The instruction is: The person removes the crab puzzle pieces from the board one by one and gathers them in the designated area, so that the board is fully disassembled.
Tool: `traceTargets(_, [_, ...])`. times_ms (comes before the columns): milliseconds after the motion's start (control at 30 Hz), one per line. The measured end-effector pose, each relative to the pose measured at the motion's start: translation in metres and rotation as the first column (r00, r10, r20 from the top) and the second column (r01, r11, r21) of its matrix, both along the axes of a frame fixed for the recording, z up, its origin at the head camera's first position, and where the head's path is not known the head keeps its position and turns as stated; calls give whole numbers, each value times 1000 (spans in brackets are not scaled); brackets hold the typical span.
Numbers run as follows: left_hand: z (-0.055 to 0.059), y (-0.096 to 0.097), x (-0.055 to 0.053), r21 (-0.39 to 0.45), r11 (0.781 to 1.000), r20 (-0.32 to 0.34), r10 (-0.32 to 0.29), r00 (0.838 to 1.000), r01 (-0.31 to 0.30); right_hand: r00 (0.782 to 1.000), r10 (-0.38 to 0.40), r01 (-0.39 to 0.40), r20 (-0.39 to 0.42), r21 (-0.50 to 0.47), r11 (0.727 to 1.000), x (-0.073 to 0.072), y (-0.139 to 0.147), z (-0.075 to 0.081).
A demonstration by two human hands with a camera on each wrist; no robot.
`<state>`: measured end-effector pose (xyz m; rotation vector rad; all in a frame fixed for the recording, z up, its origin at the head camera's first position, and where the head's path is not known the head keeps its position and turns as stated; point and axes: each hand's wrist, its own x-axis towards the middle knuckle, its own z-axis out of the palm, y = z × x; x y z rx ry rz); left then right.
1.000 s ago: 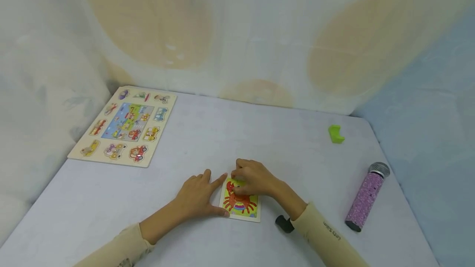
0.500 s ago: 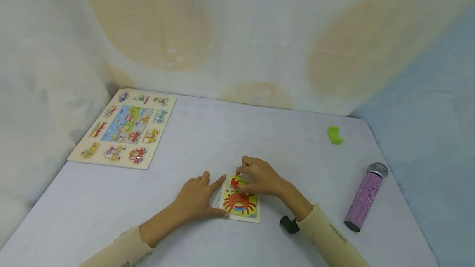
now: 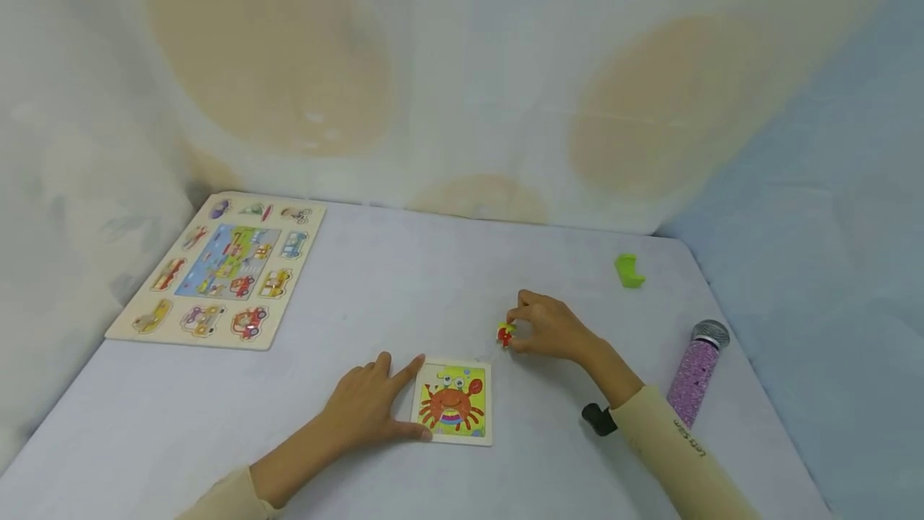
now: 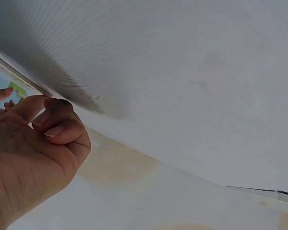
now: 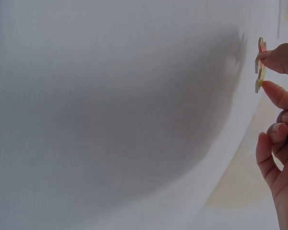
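Note:
A small crab jigsaw puzzle (image 3: 452,400) in a pale square frame lies flat on the table in the head view. At its left edge rests my left hand (image 3: 364,400), forefinger at the upper corner and thumb at the lower one. The left wrist view shows the other fingers of this left hand (image 4: 43,143) bent inward. Right of the puzzle, my right hand (image 3: 552,329) pinches a red and yellow puzzle piece (image 3: 504,335) between thumb and forefinger. In the right wrist view the thin puzzle piece (image 5: 260,67) appears edge-on, apart from the tabletop.
A larger wooden peg puzzle (image 3: 224,271) with vehicle pictures lies at the far left. Toward the right are a light green angular block (image 3: 629,271) and a purple glittery microphone (image 3: 695,371), partly behind the right sleeve. A short black object (image 3: 597,420) lies beside that forearm.
My right hand has lifted the puzzle piece out of the crab puzzle's upper part and carried it right. The left hand stays at the puzzle's edge. The head view has shifted slightly.

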<state>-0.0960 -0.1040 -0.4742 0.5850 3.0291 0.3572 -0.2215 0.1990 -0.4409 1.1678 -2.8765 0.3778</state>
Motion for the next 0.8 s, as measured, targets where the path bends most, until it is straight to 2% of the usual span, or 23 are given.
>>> traceTargets(200, [-1, 0, 0, 2, 1000, 12, 2, 1000, -2, 1000, -17, 18, -25, 55, 998, -16, 16, -2])
traceTargets(467, [-3, -1, 0, 10, 1000, -1, 3, 1000, -3, 1000, 6, -5, -6, 30, 1000, -28, 5, -9])
traceTargets(600, [-4, -1, 0, 18, 1000, 3, -3, 1000, 3, 999, -16, 15, 29, 37, 999, -28, -2, -9])
traceTargets(800, [-5, -1, 0, 2, 1000, -12, -2, 1000, 2, 985, -108, 104, 131, 39, 994, -28, -4, -10])
